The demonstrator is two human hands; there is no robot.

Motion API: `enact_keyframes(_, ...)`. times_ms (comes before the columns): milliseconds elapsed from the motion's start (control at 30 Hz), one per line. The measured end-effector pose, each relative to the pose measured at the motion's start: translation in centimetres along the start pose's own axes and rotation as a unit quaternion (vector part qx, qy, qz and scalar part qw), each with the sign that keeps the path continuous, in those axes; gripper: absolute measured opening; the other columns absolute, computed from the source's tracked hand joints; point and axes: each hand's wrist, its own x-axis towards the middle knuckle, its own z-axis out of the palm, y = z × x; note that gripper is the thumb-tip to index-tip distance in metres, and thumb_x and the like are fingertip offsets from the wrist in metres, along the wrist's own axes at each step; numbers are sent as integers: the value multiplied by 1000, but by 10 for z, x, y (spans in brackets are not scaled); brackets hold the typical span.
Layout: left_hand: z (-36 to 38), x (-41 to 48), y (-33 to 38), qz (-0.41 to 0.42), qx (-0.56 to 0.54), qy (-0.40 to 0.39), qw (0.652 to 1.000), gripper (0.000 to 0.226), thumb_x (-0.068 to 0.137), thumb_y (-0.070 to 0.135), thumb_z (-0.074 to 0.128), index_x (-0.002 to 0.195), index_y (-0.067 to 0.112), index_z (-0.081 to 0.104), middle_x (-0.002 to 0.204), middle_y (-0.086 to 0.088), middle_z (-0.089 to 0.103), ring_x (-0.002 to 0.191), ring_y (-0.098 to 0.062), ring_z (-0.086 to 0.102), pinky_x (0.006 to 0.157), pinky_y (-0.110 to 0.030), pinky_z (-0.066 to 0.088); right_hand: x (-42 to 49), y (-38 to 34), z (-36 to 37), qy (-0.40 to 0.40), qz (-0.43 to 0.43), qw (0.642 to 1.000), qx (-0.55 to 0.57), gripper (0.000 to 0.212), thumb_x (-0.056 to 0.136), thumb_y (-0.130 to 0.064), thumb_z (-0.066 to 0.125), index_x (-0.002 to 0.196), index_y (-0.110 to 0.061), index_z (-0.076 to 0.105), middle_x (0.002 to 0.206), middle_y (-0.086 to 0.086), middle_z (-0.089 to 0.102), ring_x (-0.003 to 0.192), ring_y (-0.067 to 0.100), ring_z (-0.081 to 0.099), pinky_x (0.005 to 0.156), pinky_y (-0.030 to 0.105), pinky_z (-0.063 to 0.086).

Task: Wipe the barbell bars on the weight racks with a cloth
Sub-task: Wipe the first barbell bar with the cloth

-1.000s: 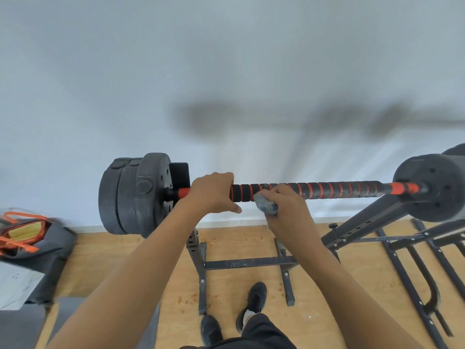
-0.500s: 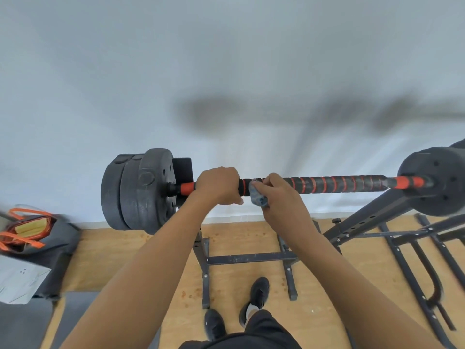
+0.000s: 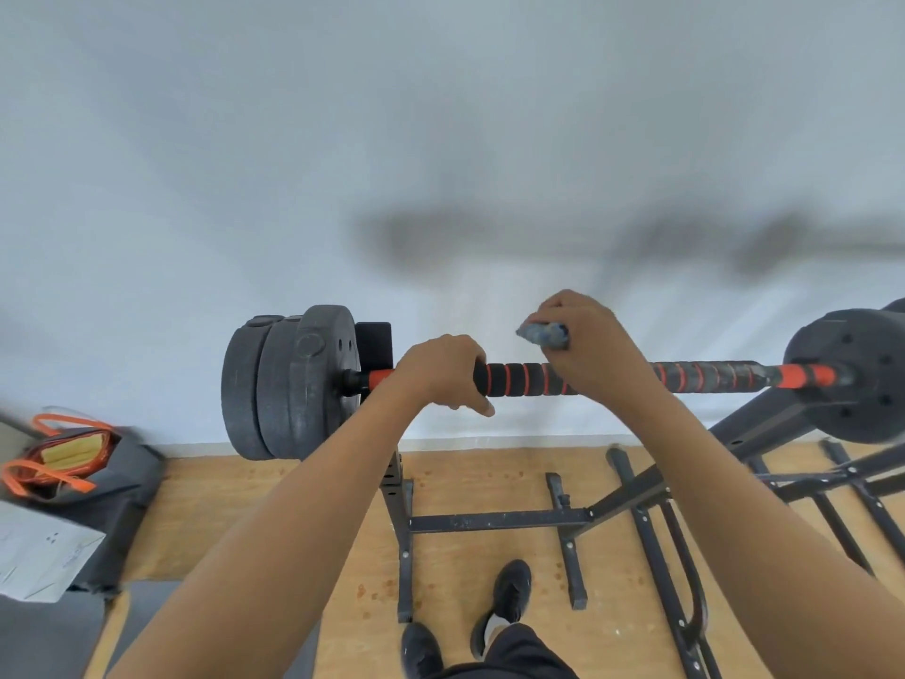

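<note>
The barbell bar (image 3: 519,379) lies across the rack (image 3: 489,521), with black plates (image 3: 289,384) at its left end. The small grey-blue cloth (image 3: 543,334) is just above the bar and seems not to touch it. The curled fingers of the right hand (image 3: 587,350) pinch it. The left hand (image 3: 440,374) is wrapped around the bar close to the plates. Half a second ago the cloth was pressed on the bar beside the left hand; now it is lifted. The wiping looks to be in its early part, and the long, greyish stretch of bar to the right probably remains.
</note>
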Motion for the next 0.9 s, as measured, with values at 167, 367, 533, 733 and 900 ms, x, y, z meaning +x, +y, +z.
enact_keyframes(167,36,-15,10,-5,136,183,974,32,90,47,70,102,22,54,84,5,59,75,-21,62,70,-34,50,21,1,14,-209,86,974,-4,36,73,-8,44,74,-27,74,63,-5,69,50,15,64,43,26,49)
enact_keyframes(367,20,2,12,-63,148,104,982,9,85,16,66,88,20,59,71,4,57,56,-16,50,57,-29,41,5,3,30,-141,16,985,-101,24,70,3,49,69,-16,63,77,0,50,69,20,47,54,32,40)
enact_keyframes(533,-1,17,8,-60,55,-93,992,27,80,32,82,82,14,62,69,1,62,56,-20,56,60,-28,47,-18,0,35,-77,13,991,-113,33,82,8,58,102,-15,74,104,-3,56,96,16,44,71,38,54)
enact_keyframes(733,-17,30,-2,-32,-75,-247,966,38,80,35,89,98,8,70,69,0,63,52,-14,53,53,-25,47,-40,-10,26,-54,-5,989,-137,39,86,3,64,121,-15,68,112,-4,51,100,14,45,65,33,54)
enact_keyframes(900,-6,17,1,-31,-17,-112,993,70,70,71,84,104,12,69,80,1,74,69,-16,71,69,-32,59,-35,-3,13,-71,-5,993,-96,40,86,5,67,120,-16,72,111,1,57,101,18,52,76,34,54)
